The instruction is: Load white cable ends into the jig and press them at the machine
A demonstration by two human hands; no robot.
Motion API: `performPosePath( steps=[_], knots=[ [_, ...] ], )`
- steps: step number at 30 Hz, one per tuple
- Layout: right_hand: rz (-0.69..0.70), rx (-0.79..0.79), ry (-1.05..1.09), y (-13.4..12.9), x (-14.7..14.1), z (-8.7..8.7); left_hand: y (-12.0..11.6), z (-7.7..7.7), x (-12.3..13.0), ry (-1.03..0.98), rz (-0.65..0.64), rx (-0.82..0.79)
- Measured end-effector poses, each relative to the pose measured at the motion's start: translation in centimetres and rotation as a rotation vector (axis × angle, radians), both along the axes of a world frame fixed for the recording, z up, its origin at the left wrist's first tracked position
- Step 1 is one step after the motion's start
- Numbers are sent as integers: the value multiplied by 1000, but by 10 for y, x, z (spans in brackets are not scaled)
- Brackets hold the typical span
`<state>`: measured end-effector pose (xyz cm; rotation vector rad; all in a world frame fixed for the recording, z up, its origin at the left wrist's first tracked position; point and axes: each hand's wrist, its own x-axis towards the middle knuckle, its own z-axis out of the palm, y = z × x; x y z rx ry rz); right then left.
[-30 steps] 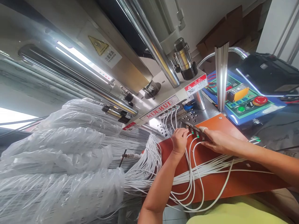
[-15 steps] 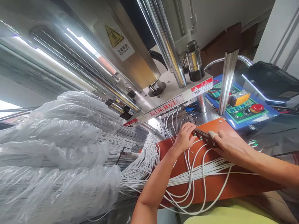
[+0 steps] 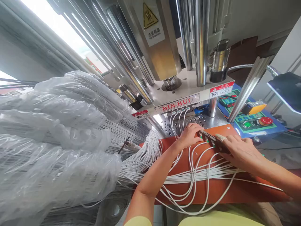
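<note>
A dark metal mold bar (image 3: 210, 138) lies at a slant over the orange-brown work board, with several white cables (image 3: 193, 169) running into it. Small green connector parts (image 3: 213, 145) show along its near side. At the bar's left end, my left hand (image 3: 191, 135) grips it with bent fingers. My right hand (image 3: 240, 153) is closed around the other end; a pale cover wraps one of its digits. The undersides of both grips are hidden. Beyond my hands, more white cables end in green-and-metal plugs (image 3: 181, 110) seated in the machine's opening.
A press labelled MIN-HUI (image 3: 177, 104) stands ahead, with polished steel columns. Its control box (image 3: 255, 117) with a red stop button is at right. Plastic-wrapped cable bundles (image 3: 58, 169) fill the left. A loose cable bunch (image 3: 150, 149) spreads onto the board (image 3: 178, 196).
The camera view has turned, so the press and control box appear further right. Both hands remain on the metal bar at the board's back edge, with only slight movement.
</note>
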<state>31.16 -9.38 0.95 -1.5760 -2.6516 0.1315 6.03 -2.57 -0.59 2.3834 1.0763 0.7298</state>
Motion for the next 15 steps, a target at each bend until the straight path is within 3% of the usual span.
performPosePath(
  steps=[5, 9, 11, 15],
  knots=[
    [-5, -126, 43, 2, 9, 7, 2, 2, 0, -24, -14, -37],
    [36, -140, 169, 16, 0, 19, -6, 15, -2, -108, 66, -33],
    [91, -101, 265, 33, -17, 25, -12, 25, -11, -205, 269, -18],
    [191, 52, 333, 91, -75, 27, -18, 33, -47, -546, 837, -43]
  ],
)
